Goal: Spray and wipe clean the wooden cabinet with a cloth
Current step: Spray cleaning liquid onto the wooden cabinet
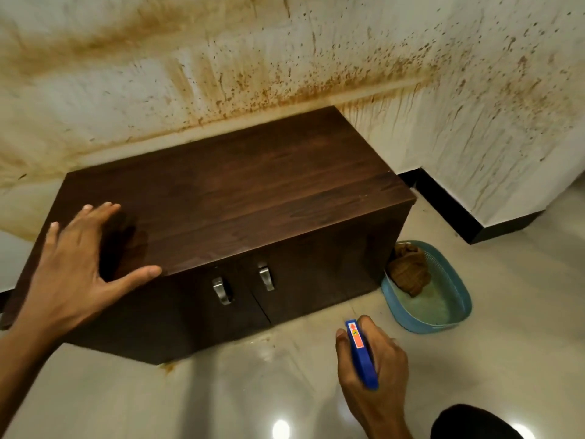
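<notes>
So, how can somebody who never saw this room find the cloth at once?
Start at the dark wooden cabinet against the stained wall. On the floor at its right end sits a blue basket. The cloth is the crumpled brown bundle inside it, the only soft thing there.

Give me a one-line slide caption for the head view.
Left hand spread over dark wooden cabinet; right hand grips blue spray bottle; brown cloth waits in blue basket.

The low dark-brown wooden cabinet (240, 198) stands against the stained white wall (285, 58) behind it. Right of the cabinet, touching its corner, the oval blue plastic basket (456, 315) sits on the glossy pale tiled floor (221, 391), with the crumpled brown cloth (408, 270) in it.
</notes>
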